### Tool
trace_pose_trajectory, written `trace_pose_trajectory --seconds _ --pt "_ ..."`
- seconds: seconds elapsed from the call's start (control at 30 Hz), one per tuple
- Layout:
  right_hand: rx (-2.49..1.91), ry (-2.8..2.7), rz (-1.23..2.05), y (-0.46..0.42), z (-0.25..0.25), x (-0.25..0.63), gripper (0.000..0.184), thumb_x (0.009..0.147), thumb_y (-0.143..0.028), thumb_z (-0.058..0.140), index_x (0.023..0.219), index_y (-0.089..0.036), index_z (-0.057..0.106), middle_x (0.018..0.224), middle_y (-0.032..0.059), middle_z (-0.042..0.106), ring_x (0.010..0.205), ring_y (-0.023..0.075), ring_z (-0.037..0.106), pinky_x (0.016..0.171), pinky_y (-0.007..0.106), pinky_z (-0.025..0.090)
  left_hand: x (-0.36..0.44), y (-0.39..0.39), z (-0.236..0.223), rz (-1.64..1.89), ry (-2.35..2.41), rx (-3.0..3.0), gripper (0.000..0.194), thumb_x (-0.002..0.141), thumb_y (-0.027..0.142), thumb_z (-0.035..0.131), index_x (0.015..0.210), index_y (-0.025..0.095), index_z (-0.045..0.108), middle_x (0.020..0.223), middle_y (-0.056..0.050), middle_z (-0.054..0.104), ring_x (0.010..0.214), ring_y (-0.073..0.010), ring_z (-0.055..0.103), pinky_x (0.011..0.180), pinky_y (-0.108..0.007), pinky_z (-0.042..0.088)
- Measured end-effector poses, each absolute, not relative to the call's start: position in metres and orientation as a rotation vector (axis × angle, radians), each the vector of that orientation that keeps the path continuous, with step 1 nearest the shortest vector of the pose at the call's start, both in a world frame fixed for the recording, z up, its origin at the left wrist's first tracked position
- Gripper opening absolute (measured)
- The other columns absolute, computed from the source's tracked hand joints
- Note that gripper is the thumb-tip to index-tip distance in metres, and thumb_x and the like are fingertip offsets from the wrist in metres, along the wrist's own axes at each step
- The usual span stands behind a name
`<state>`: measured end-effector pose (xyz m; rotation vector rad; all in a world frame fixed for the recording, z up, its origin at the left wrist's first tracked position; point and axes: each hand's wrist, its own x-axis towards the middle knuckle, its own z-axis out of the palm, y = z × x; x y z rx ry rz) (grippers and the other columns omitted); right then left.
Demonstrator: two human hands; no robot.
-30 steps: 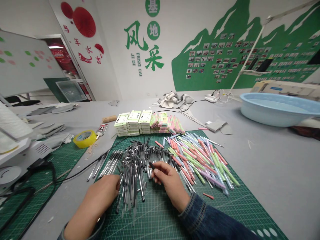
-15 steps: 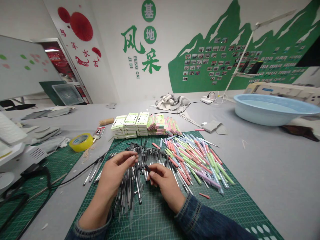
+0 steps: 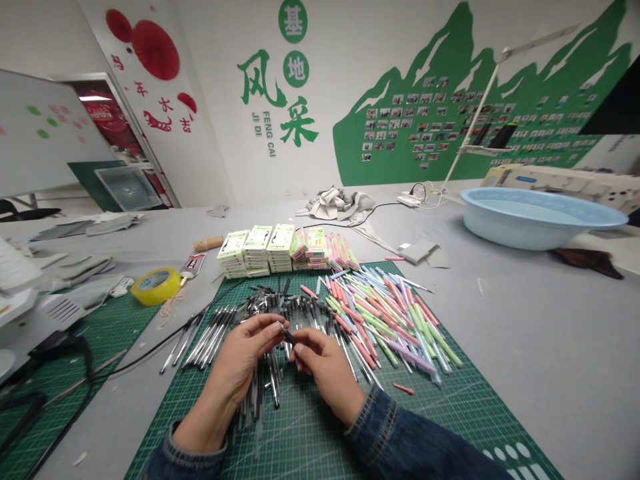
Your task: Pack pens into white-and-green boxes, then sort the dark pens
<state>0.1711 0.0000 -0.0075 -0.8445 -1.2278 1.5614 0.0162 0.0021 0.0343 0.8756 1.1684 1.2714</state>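
Over the green cutting mat, my two hands meet at a short black pen part, probably a cap. My right hand pinches its lower end between thumb and fingers. At the upper end, the thumb and fingertips of my left hand close on it. Beneath and behind my hands lies a heap of clear pens with black parts, partly hidden by them. To the right spreads a pile of pastel pens in pink, green, blue and purple.
Stacked small boxes stand behind the pens. Yellow tape, a glue tube and a black cable lie left. A blue basin stands at right, and cloth scraps lie at the back.
My left hand has moved right and slightly down to the black pen part, and its fingertips now close on it. My right hand keeps its pinch, with the part shifted slightly left.
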Motion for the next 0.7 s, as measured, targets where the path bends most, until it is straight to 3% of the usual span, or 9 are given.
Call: trace_pose_trajectory --seconds 0.17,0.23,0.33,0.5,0.6,0.7 --pt "-0.864 -1.176 1.497 0.0001 -0.0058 0.1707 0.024 0.066 -0.018 0.071 0.088 -0.019 0.061 0.076 -0.0035 0.060 0.057 0.0081 0.048 0.054 0.021 0.035 0.0161 0.0018 0.0315 1.220 1.169 0.918 0.018 0.069 0.026 0.077 0.083 0.016 0.073 0.089 -0.006 0.072 0.085 -0.0177 0.065 0.084 -0.029 0.050" --pt "-0.900 -1.148 1.486 0.0004 -0.0051 0.1708 0.027 0.061 -0.020 0.077 0.081 -0.018 0.058 0.069 -0.0058 0.057 0.052 0.0073 0.046 0.050 0.020 0.033 0.0160 0.0012 0.0314 1.201 1.181 0.954 0.019 0.069 0.027 0.076 0.084 0.016 0.074 0.089 -0.006 0.071 0.085 -0.0176 0.064 0.082 -0.028 0.049" --pt "-0.923 -1.164 1.556 0.0001 -0.0044 0.1709 0.022 0.067 -0.030 0.074 0.073 -0.017 0.058 0.055 -0.0069 0.052 0.046 0.0080 0.046 0.046 0.021 0.031 0.0153 0.0002 0.0316 1.176 1.187 1.015 0.019 0.070 0.028 0.075 0.085 0.017 0.074 0.090 -0.006 0.071 0.085 -0.0177 0.063 0.080 -0.026 0.048" --pt "-0.791 -1.131 1.753 -0.0037 -0.0017 0.1695 0.030 0.081 -0.043 0.060 0.078 -0.014 0.062 0.063 -0.0012 0.058 0.045 0.0052 0.042 0.042 0.019 0.024 0.0138 -0.0016 0.0320 1.158 1.127 1.030 0.019 0.073 0.030 0.072 0.086 0.017 0.074 0.088 -0.006 0.071 0.078 -0.0166 0.062 0.076 -0.027 0.048" --pt "-0.762 -1.033 1.745 -0.0053 -0.0002 0.1691 0.027 0.071 -0.035 0.073 0.084 -0.017 0.059 0.058 -0.0074 0.052 0.042 0.0043 0.039 0.041 0.018 0.023 0.0137 -0.0024 0.0313 1.159 1.136 1.067 0.017 0.075 0.029 0.070 0.088 0.017 0.073 0.090 -0.006 0.070 0.084 -0.0172 0.061 0.080 -0.026 0.046" --pt "-0.791 -1.015 1.748 -0.0051 -0.0002 0.1693 0.030 0.064 -0.030 0.078 0.078 -0.018 0.055 0.051 -0.0101 0.047 0.040 0.0045 0.039 0.040 0.018 0.024 0.0134 -0.0038 0.0303 1.150 1.148 1.099 0.016 0.077 0.028 0.069 0.088 0.017 0.072 0.093 -0.006 0.069 0.090 -0.0175 0.059 0.081 -0.025 0.045"
